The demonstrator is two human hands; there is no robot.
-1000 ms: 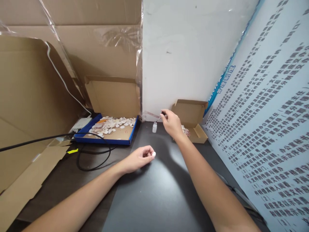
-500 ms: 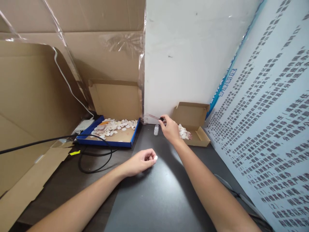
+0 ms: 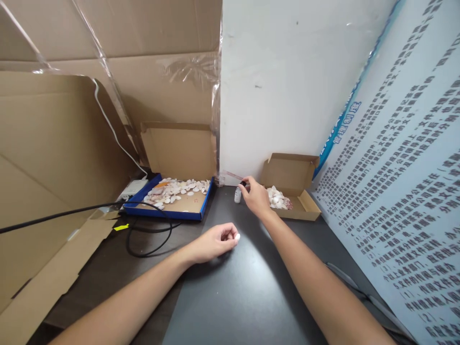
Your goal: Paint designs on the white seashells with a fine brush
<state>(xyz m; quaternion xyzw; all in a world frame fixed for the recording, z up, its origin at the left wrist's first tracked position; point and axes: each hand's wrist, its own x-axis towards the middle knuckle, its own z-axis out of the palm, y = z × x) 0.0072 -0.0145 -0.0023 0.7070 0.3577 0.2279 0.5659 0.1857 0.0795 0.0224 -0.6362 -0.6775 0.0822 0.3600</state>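
Pinched between the thumb and fingers of my left hand (image 3: 215,243) is a small white shell (image 3: 237,237), held low over the grey tabletop. Farther back, my right hand (image 3: 256,197) grips a black cap (image 3: 243,183) at the mouth of a small clear bottle (image 3: 237,195) with whitish contents or a pale label. The bottle stands upright on the table. My fingers partly cover the cap, so how firmly it sits on the bottle is hidden.
At the back left, a blue-edged cardboard tray (image 3: 168,214) holds many loose shells (image 3: 176,189). An open cardboard box (image 3: 311,205) with more shells (image 3: 276,196) stands right of my right hand. A black cable (image 3: 149,255) loops across the left side. Walls enclose the back and right.
My right hand has brought the black cap down and left from above the bottle to its mouth. My left hand still holds the shell; the view has shifted slightly.
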